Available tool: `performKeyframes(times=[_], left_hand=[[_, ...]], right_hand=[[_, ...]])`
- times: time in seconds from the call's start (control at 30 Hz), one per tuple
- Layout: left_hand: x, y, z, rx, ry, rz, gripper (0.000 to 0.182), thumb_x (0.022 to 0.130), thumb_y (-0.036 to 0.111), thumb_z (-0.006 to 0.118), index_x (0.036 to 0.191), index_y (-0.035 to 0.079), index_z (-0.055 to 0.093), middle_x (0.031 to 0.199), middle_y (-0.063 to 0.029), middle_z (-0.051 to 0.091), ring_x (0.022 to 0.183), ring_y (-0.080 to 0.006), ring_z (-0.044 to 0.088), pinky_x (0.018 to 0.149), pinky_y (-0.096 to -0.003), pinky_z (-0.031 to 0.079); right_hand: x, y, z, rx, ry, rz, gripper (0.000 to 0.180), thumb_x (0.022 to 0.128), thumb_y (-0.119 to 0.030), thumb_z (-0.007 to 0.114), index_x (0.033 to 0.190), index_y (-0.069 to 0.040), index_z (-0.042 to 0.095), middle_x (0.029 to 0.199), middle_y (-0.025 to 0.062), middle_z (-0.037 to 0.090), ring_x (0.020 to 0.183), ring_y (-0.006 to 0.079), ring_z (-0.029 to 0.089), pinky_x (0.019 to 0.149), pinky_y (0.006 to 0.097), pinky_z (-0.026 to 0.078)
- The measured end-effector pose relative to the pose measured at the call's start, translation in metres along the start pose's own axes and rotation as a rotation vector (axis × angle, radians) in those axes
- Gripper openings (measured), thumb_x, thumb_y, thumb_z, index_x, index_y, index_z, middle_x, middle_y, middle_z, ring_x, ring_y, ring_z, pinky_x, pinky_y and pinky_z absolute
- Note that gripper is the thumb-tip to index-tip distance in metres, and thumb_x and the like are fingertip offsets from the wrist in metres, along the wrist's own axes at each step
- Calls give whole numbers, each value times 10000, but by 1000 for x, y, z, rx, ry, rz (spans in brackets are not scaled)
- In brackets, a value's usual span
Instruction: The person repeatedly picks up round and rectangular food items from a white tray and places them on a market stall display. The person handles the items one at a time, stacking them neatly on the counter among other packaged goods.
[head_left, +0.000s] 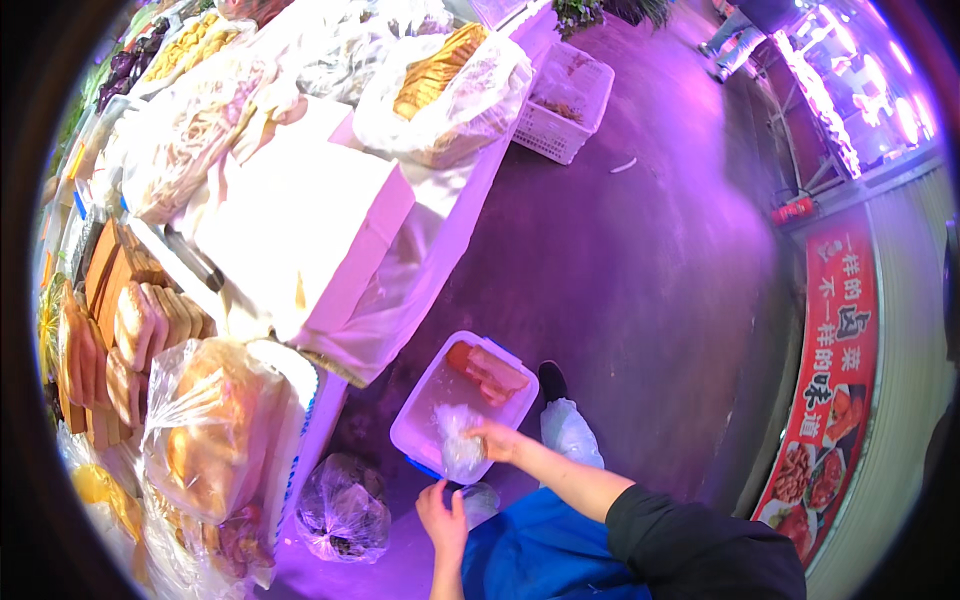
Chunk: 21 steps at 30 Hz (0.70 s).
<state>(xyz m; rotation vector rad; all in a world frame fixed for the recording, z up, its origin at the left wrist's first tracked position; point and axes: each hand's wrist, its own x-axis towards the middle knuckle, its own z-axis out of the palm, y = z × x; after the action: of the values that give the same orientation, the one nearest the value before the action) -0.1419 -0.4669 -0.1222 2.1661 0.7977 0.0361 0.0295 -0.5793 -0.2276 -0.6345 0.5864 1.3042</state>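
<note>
My right hand (496, 441) grips a crumpled clear plastic bag (461, 450) over the near end of a white plastic tub (414, 409). What the bag holds is too blurred to tell. Several reddish-pink blocks of food (491, 375), which look like meat, lie at the tub's far end. Just outside the tub's near-left corner is my left hand (444, 517), thumb and fingers apart, with nothing seen in it. A blue clip (424, 466) shows on the tub's side by those fingers.
A knotted plastic bag (345, 510) sits on the floor at left. The stall table bears a white box (300, 217), stacked tofu-like slabs (146, 322) and bagged food (214, 427). A white crate (566, 105) stands beyond; a person's legs (731, 45) show far right.
</note>
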Motion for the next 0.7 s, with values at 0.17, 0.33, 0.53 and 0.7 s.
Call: performKeyframes(times=[0.17,0.33,0.53,0.7], left_hand=[[8,9,26,-129,39,-355,270,872,218,679,1051,16,664,903,-142,639,833,-265,628,781,-366,506],[4,43,95,-460,204,-642,194,914,169,651,1025,11,663,965,-100,673,892,-191,648,818,-309,505],[4,98,147,-455,272,-731,222,874,160,687,1036,8,675,948,-119,655,869,-212,632,796,-320,505],[-19,95,175,-585,268,-850,237,884,157,683,1066,6,664,951,-110,669,841,-179,637,772,-293,511]], right_hand=[[-37,-261,27,-88,-119,-581,385,933,-199,587,1308,-119,556,1187,60,640,1029,213,629,858,419,525],[-88,-554,22,-485,523,-807,507,891,-374,688,1228,-19,556,1207,153,609,1136,279,565,904,475,527],[-79,-577,-81,-1564,685,-709,266,850,-301,715,772,-57,645,631,-15,577,597,118,545,568,287,452],[3,-319,-171,-1972,532,-160,352,722,-364,816,882,-65,720,858,93,730,814,221,700,749,369,540]])
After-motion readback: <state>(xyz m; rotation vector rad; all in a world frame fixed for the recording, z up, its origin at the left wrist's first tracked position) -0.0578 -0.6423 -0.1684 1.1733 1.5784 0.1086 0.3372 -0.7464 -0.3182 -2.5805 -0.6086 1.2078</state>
